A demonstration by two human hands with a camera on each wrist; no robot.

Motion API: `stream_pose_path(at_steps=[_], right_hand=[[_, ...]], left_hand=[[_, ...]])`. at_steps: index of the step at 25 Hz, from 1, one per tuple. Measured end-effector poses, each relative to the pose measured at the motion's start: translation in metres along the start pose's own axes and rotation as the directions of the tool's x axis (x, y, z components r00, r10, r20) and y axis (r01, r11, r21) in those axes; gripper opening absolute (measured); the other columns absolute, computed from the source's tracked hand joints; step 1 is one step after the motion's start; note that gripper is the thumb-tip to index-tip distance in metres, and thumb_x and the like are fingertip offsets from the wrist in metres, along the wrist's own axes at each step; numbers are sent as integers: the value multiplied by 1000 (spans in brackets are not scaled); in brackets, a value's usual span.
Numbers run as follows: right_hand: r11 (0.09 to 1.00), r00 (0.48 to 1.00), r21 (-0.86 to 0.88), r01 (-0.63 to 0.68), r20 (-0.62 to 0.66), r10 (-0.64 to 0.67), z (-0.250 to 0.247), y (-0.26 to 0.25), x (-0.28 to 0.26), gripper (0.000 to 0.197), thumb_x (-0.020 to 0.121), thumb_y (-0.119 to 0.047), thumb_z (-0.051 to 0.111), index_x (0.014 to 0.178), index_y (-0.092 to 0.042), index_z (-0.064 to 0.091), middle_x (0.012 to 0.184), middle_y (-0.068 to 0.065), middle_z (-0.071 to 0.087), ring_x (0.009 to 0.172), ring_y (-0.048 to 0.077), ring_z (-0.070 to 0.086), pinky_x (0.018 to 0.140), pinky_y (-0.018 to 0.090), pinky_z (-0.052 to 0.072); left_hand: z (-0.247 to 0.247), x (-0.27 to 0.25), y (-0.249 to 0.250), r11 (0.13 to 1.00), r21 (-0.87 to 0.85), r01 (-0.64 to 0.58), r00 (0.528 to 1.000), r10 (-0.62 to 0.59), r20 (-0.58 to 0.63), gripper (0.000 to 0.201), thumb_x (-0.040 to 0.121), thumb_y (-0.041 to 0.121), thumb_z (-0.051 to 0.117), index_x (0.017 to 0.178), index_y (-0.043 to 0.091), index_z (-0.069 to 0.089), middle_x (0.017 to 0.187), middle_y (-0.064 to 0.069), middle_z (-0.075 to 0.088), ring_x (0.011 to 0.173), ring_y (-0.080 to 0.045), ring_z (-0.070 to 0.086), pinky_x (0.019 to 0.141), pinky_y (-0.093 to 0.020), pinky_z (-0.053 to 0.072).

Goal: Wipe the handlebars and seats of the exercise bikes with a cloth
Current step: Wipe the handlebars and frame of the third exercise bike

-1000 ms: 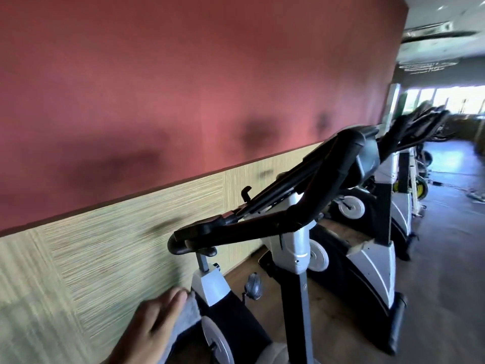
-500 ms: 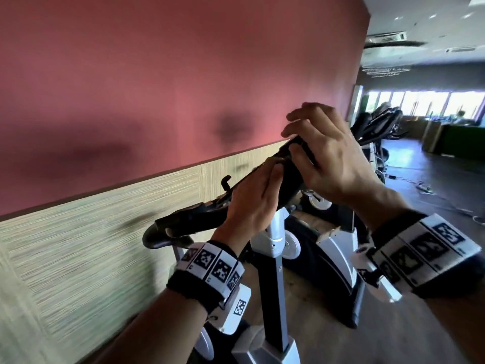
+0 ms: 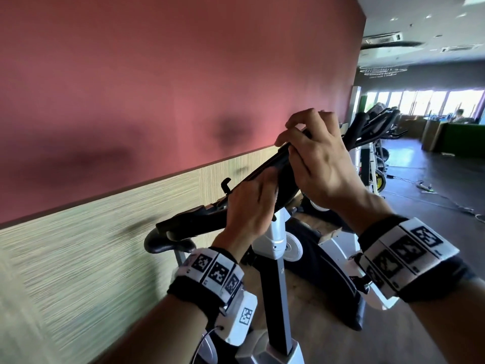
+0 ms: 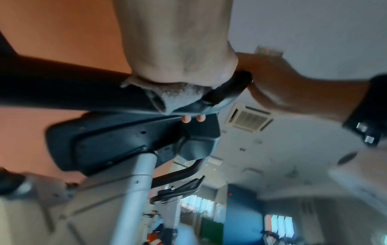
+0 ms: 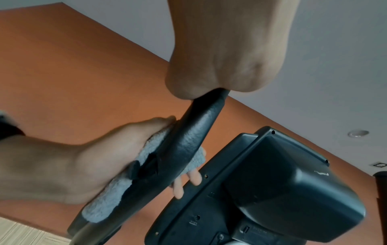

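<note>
The nearest bike's black handlebar [image 3: 199, 222] slants up to the right in front of the red wall. My left hand [image 3: 252, 203] wraps a grey cloth [image 5: 104, 203] around its middle, and the fingertips [image 4: 190, 118] curl out underneath. The cloth [image 4: 178, 97] bulges below the palm. Higher up, my right hand [image 3: 312, 158] grips the same bar near its upper end, fingers curled over the top. In the right wrist view the handlebar [image 5: 192, 140] runs from my right hand [image 5: 226, 66] down through my left hand [image 5: 83, 165].
The black console [image 5: 282, 174] sits just behind the bar on a grey post [image 3: 275, 285]. A wall with a red top and striped beige base [image 3: 78, 258] runs close on the left. More bikes [image 3: 372, 127] line up behind, with open floor [image 3: 433, 206] and cables to the right.
A second ago only my left hand with the cloth showed, low by the bike. Both hands have since come up onto the handlebar, and they have held there for the last half second.
</note>
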State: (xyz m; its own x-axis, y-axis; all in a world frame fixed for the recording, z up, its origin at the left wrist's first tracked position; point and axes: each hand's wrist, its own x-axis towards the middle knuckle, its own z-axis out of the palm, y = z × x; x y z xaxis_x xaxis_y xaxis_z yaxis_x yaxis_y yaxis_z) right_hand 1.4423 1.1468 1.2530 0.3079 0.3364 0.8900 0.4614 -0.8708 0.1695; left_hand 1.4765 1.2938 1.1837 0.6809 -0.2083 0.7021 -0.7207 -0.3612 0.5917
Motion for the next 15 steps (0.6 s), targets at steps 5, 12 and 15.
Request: stream_pose_path(at_steps=[5, 12, 15], right_hand=[[999, 998, 35, -35, -46, 36, 2, -4, 1, 29, 88, 5, 51, 101, -10, 73, 118, 10, 56, 108, 32, 44, 100, 33, 34], [999, 999, 39, -29, -27, 31, 2, -3, -1, 30, 87, 4, 51, 98, -13, 74, 115, 10, 55, 106, 28, 41, 96, 23, 28], [997, 997, 46, -67, -37, 69, 5, -5, 3, 33, 85, 4, 50, 97, -15, 75, 113, 10, 55, 106, 31, 42, 95, 26, 29]], left_hand=[[-18, -5, -24, 987, 148, -55, 998, 49, 45, 53, 95, 60, 13, 56, 28, 28, 45, 5, 41, 43, -14, 40, 67, -39, 45], [3, -8, -16, 958, 176, -228, 968, 243, -67, 31, 103, 47, 22, 91, 34, 47, 62, 16, 46, 61, -6, 49, 57, -25, 32], [-10, -12, -38, 945, 233, -231, 964, 254, -74, 39, 103, 46, 26, 80, 28, 51, 52, 18, 42, 57, -5, 47, 52, -16, 27]])
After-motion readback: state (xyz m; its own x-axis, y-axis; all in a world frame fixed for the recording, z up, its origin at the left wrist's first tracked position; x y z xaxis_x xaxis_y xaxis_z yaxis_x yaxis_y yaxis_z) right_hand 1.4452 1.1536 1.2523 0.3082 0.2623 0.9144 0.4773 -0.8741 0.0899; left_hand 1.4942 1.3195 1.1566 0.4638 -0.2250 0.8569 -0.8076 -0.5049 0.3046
